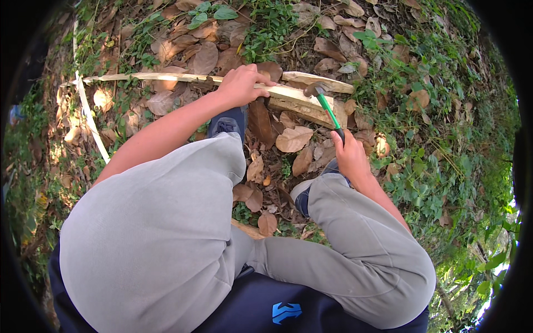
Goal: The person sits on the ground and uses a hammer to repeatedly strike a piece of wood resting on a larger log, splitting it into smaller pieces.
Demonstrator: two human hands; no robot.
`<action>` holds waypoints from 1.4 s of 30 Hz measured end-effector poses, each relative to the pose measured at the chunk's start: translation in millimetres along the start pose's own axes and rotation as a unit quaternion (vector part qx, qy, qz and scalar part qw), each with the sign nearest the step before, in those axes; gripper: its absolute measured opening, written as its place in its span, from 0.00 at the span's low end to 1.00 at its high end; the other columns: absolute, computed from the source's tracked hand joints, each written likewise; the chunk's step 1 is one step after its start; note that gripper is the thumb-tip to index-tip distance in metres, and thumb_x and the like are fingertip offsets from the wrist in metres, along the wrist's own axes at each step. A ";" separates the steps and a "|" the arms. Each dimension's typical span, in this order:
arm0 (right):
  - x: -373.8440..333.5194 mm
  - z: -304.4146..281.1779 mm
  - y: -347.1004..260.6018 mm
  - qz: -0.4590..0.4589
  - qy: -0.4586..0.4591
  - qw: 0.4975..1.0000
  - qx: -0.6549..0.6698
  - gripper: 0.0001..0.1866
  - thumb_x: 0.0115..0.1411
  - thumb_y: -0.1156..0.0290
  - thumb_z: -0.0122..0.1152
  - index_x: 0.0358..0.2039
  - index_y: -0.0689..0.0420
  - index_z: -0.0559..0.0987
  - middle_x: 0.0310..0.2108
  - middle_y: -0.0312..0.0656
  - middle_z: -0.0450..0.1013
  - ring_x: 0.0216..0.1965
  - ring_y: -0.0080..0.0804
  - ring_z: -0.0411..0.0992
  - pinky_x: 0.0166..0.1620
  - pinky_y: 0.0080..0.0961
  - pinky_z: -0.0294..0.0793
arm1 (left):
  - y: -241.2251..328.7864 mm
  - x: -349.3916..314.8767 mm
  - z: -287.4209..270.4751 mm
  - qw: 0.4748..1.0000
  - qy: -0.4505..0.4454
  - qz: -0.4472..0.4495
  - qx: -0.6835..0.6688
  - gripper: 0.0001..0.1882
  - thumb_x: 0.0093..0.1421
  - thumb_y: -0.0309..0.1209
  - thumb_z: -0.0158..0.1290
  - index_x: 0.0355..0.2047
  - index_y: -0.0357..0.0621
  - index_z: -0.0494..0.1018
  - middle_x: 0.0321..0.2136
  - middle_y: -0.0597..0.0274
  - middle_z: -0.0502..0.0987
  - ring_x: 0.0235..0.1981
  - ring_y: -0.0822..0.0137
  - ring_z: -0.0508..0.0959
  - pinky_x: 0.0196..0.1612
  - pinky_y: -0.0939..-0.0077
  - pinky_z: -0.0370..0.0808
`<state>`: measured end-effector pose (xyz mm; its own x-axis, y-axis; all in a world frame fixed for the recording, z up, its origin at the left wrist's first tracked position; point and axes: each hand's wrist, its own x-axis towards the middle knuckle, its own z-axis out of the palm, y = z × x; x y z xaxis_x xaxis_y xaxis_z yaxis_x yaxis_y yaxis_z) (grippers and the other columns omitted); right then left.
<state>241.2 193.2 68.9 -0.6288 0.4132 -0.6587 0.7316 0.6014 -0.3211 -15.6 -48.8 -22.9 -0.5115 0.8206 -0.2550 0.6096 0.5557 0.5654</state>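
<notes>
My left hand (243,86) is closed around a long, thin wooden strip (152,76) that runs far off to the left. The strip's right part lies over a thick wooden block (297,107) on the ground. In my right hand (352,156) is a hammer (328,109) with a green shaft and black grip, my fingers wrapped round the grip. Its metal head is at the strip's right part, over the block; whether it touches the wood I cannot tell. Just beyond lies a split, pale piece of wood (319,81).
Dry brown leaves (294,139) and green plants (427,166) cover the ground. My shoes (226,123) stand on the near side of the block, between bent knees. Another pale strip (91,119) crosses the long one at far left. A piece of wood (247,228) lies between my legs.
</notes>
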 end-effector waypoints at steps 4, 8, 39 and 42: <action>-0.2 -11.2 -2.8 0.005 -0.005 1.000 -0.020 0.28 0.75 0.45 0.48 0.44 0.61 0.77 0.32 0.64 0.79 0.40 0.71 0.78 0.43 0.60 0.75 | 4.3 2.7 -2.9 1.000 -0.021 -0.012 0.000 0.20 0.58 0.42 0.68 0.52 0.70 0.85 0.32 0.62 0.72 0.41 0.58 0.76 0.42 0.61 0.73; 9.5 -35.0 2.1 -0.014 -0.024 0.999 -0.042 0.28 0.74 0.44 0.49 0.42 0.61 0.77 0.31 0.62 0.79 0.38 0.67 0.78 0.41 0.57 0.74 | 5.6 4.6 -1.8 1.000 -0.017 -0.002 -0.008 0.20 0.58 0.42 0.68 0.52 0.70 0.85 0.32 0.62 0.72 0.41 0.58 0.76 0.42 0.61 0.73; 3.6 -65.2 11.1 -0.041 0.131 0.981 -0.137 0.28 0.75 0.42 0.48 0.38 0.58 0.75 0.24 0.57 0.78 0.32 0.64 0.78 0.34 0.56 0.74 | 5.6 -2.3 -5.1 1.000 -0.014 -0.018 0.000 0.20 0.59 0.41 0.68 0.52 0.70 0.85 0.32 0.62 0.72 0.41 0.59 0.76 0.42 0.61 0.73; -6.9 -83.9 7.7 -0.079 0.197 0.976 -0.040 0.26 0.76 0.46 0.50 0.36 0.60 0.74 0.19 0.50 0.72 0.23 0.49 0.74 0.28 0.44 0.69 | 7.5 5.3 -2.8 1.000 -0.014 -0.003 -0.005 0.19 0.59 0.41 0.68 0.52 0.71 0.85 0.32 0.61 0.71 0.40 0.59 0.75 0.42 0.61 0.73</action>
<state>229.1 252.3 128.0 -0.7957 0.5330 -0.2875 0.6049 0.7235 -0.3327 -15.5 -40.6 -17.8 -0.4978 0.8204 -0.2813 0.5997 0.5599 0.5717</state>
